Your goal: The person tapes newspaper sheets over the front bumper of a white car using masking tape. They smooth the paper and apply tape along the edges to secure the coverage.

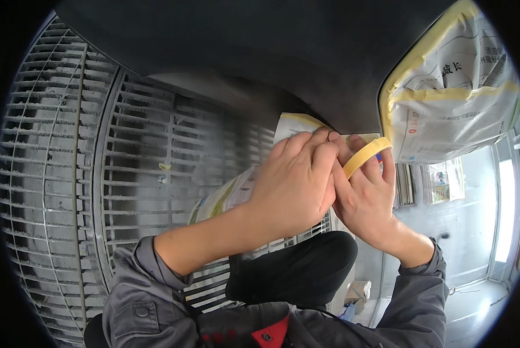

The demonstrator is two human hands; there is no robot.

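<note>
My left hand [298, 180] is closed, its fingers bent together against the lower edge of a dark, glossy curved panel [231, 52]. A newspaper sheet [295, 124] edged with yellow masking tape shows just beyond its knuckles; what its fingertips pinch is hidden. Touching it, my right hand [367, 200] carries a roll of yellow masking tape [367, 155] looped about its fingers. That hand's fingertips also reach up to the panel's edge.
Newspaper [446, 116] bordered with yellow tape covers the panel's right part. Dusty metal floor grating [144, 151] spreads at left. More printed paper [228, 197] hangs behind my left forearm. Stacked papers [440, 180] lean at right; a cardboard box [358, 293] stands lower right.
</note>
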